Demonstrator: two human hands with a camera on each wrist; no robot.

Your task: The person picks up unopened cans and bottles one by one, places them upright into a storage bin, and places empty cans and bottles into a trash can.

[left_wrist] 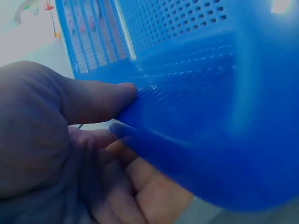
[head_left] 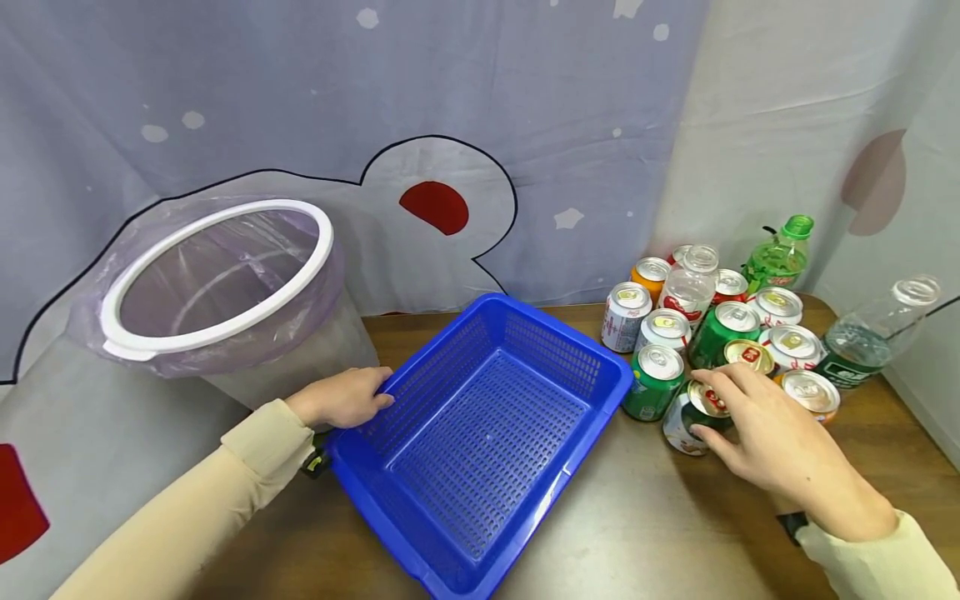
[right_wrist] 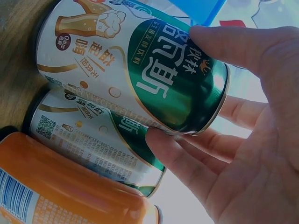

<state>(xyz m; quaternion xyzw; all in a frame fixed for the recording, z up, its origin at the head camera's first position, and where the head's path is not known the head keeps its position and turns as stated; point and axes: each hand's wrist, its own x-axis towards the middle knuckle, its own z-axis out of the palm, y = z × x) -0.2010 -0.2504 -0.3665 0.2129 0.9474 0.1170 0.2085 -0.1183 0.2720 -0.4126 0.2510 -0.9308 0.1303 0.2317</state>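
The left hand [head_left: 345, 398] is pinching the edge of a blue basket [head_left: 487, 450] on the table [head_left: 630, 517], beside a big bin [head_left: 324, 250]. The right hand [head_left: 780, 437] has its thumb and fingers around a green and white can [head_left: 681, 423], right next to other cans [head_left: 652, 392].

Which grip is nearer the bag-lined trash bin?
Left. The left grip holds the blue plastic basket close beside the bag-lined trash bin; the right grip is around a green-and-white can, across the basket.
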